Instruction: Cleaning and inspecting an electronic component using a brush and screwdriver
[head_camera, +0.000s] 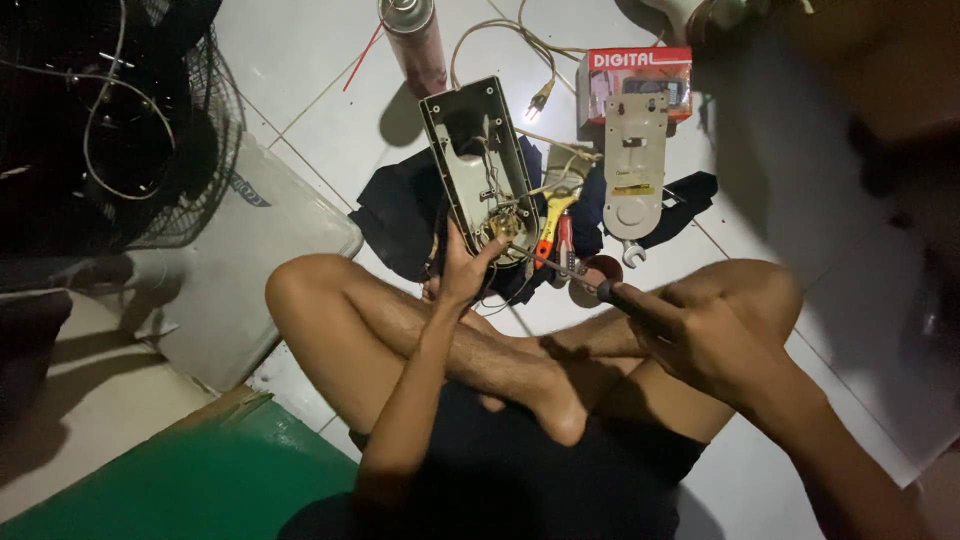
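Note:
I sit cross-legged on a tiled floor. My left hand (462, 268) grips the lower end of an opened grey appliance base (478, 160), tilted upright, with wires and a metal part showing inside. My right hand (700, 335) is closed around the dark handle of a soldering iron (575, 275), whose thin tip points left toward the wiring at the base's lower end. A second grey plastic cover (634, 160) lies flat on the floor to the right.
A dark cloth (400, 215) lies under the parts with pliers (556, 225) and a small wrench (633, 254). A spray can (415, 40), a red box (640, 62), a plug with cord (540, 95), a fan grille (110, 120) and a clear plastic lid (250, 260) surround me.

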